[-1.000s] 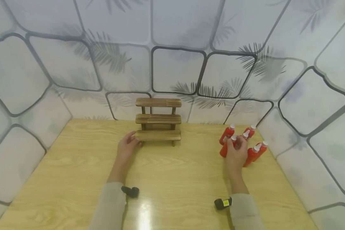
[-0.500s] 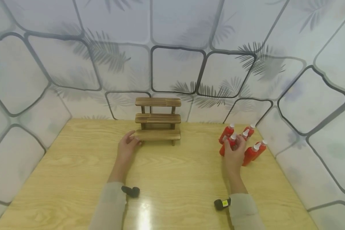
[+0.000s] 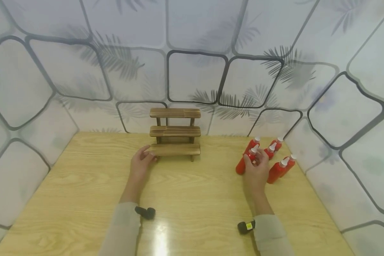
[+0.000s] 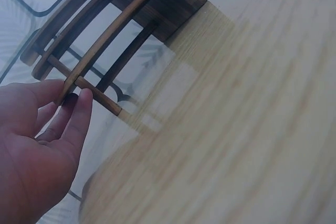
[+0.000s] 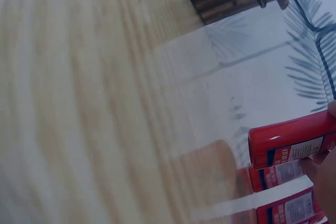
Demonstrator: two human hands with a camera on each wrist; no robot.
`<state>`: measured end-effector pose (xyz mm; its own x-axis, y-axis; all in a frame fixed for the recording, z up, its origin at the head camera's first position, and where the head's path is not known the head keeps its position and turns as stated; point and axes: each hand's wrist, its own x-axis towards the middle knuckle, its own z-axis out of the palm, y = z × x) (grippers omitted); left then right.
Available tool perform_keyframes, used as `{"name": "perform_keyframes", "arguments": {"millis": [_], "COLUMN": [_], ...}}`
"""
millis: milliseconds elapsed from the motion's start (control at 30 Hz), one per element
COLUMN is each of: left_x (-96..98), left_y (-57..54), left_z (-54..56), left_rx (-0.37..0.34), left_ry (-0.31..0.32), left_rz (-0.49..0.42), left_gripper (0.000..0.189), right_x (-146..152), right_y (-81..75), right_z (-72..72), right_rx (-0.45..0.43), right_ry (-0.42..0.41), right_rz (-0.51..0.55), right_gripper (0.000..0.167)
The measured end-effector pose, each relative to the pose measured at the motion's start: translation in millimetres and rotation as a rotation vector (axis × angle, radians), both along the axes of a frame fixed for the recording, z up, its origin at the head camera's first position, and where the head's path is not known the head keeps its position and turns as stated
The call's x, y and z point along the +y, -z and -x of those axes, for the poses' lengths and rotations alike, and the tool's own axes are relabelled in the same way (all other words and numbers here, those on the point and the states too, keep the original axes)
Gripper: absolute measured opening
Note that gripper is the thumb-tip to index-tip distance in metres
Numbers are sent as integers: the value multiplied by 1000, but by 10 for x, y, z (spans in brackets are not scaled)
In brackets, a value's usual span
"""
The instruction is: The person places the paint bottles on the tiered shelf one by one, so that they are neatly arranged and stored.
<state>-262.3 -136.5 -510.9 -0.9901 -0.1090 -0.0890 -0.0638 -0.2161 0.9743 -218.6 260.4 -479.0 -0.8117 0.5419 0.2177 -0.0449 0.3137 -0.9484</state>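
My left hand [image 3: 141,163] pinches the left end of the lowest shelf of a three-tier wooden stand [image 3: 175,150]. In the left wrist view the thumb lies on one face of that shelf [image 4: 105,38] and the fingertips on the other. My right hand [image 3: 256,174] grips a red squeeze bottle [image 3: 242,166] with a white pointed nozzle, held near its top and slightly tilted. Seen from the right wrist, this bottle [image 5: 289,139] carries a blue and white label, and its base stands off from its reddish reflection in the tabletop.
Behind the right hand stand more red bottles, among them one [image 3: 268,153] close to the fingers. A pair, including this front bottle [image 3: 276,173], stands right of the hand. The glossy wooden table [image 3: 192,199] meets patterned walls [image 3: 198,78] behind and at both sides.
My right hand has moved left with the red squeeze bottle, away from the other bottles. My left hand has stayed at the stand.
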Motion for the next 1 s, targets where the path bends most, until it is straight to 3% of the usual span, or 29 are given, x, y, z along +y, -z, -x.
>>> {"name": "perform_keyframes", "arguments": {"millis": [100,233,533,800,1000], "left_x": [3,6,5,3,4], "left_y": [18,18,-50,-44,-48], "left_z": [12,12,-30,-63,-77], "left_rx": [5,11,11,-10,-13], "left_ry": [1,14,28,27,19], "left_rz": [0,5,21,93,37], "left_gripper": [51,51,52,53,53], "right_x": [-51,-145,-432,-700,-956], "right_y": [-28,-89,-167,-345,-501], "right_z": [13,29,109,235,350], "right_rx": [10,94,181,194,200], "right_ry": [-36,-93,-219,-328,-450], "right_rz": [-19,-3,-18,-9,-20], "right_gripper": [56,53,53,52,51]}}
